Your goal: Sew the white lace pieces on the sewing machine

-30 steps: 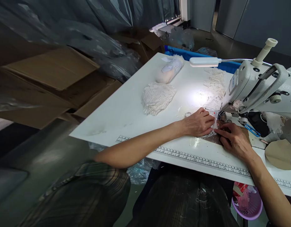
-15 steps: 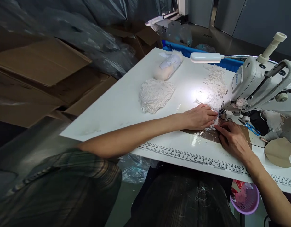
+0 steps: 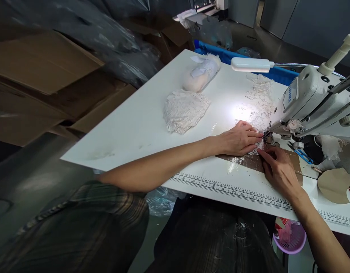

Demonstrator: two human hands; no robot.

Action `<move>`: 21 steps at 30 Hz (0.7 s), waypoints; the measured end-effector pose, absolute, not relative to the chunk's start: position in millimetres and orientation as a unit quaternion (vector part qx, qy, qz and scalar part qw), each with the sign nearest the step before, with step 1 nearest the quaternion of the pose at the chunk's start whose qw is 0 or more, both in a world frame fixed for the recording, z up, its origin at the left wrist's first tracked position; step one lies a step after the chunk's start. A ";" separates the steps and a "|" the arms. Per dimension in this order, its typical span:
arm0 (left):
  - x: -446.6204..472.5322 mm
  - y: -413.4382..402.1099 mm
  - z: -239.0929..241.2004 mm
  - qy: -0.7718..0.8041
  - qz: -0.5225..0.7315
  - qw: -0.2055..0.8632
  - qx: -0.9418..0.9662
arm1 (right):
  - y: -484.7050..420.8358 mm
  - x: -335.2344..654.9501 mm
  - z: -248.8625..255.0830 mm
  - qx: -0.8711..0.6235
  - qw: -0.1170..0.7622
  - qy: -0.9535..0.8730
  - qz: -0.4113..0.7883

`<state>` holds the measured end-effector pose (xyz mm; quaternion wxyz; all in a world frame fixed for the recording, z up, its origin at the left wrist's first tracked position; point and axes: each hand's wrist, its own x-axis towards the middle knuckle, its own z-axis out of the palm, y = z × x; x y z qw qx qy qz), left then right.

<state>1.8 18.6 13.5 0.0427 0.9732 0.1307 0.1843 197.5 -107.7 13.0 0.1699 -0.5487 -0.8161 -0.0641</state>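
A small piece of white lace [image 3: 253,151] lies under the needle area of a white sewing machine [image 3: 301,99]. My left hand [image 3: 239,138] rests flat on this lace, fingers stretched toward the presser foot [image 3: 266,135]. From the near side, my right hand [image 3: 280,167] pinches the lace's edge, its other fingers curled; the exact grip is partly hidden. Beyond my left hand, a heap of lace pieces [image 3: 258,100] stretches back under the lamp. Left of it sit a fanned stack of white lace [image 3: 186,111] and a cream roll wrapped in white cloth [image 3: 202,72].
A lamp [image 3: 251,65] hangs low over the table [image 3: 141,125]. Blue thread snips [image 3: 304,155] and a round tan piece [image 3: 335,185] lie at the right. A ruler strip [image 3: 232,191] lines the front edge. Cardboard boxes [image 3: 41,62] stand left; a purple basket [image 3: 298,242] is below.
The view has shifted slightly, so the machine appears farther right. Both hands stay at the lace by the presser foot, with hardly any movement of their own.
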 end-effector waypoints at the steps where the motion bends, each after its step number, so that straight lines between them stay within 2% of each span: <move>1: 2.0 18.9 12.8 0.130 0.188 0.046 0.972 | -107.7 197.9 12.8 -0.550 0.171 -0.815 -0.062; 7: 2.8 19.3 10.2 0.143 0.189 0.059 0.970 | -107.1 199.3 12.2 -0.555 0.177 -0.812 -0.032; 21: 1.8 19.4 13.3 0.137 0.179 0.058 0.972 | -106.9 195.4 11.2 -0.555 0.209 -0.804 -0.046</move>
